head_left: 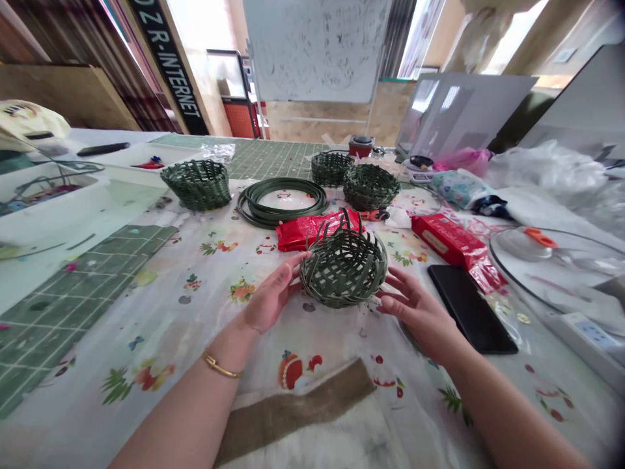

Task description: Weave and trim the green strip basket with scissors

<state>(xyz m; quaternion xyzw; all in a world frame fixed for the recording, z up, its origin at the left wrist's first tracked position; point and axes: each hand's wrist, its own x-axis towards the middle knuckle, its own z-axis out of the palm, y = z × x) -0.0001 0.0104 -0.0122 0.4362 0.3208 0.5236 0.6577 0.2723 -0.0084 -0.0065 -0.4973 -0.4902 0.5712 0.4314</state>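
A small dark green woven basket (342,270) is tilted between my two hands, with loose strip ends sticking up along its far rim. My left hand (274,293) cups its left side, thumb near the rim and the other fingers partly hidden behind the weave. On the opposite side, my right hand (415,306) supports the basket's lower right with its fingertips and thumb. Just behind lies a red plastic packet (305,231), partly covered by the basket's upright strips. A coil of green flat strip (244,202) rests farther back.
Other green woven baskets stand at the back: one at left (198,185), two near the middle (372,187). To the right lie a black phone (471,309), a red package (452,244) and orange-handled scissors (540,238). White trays (146,159) and a green cutting mat (78,306) are at left.
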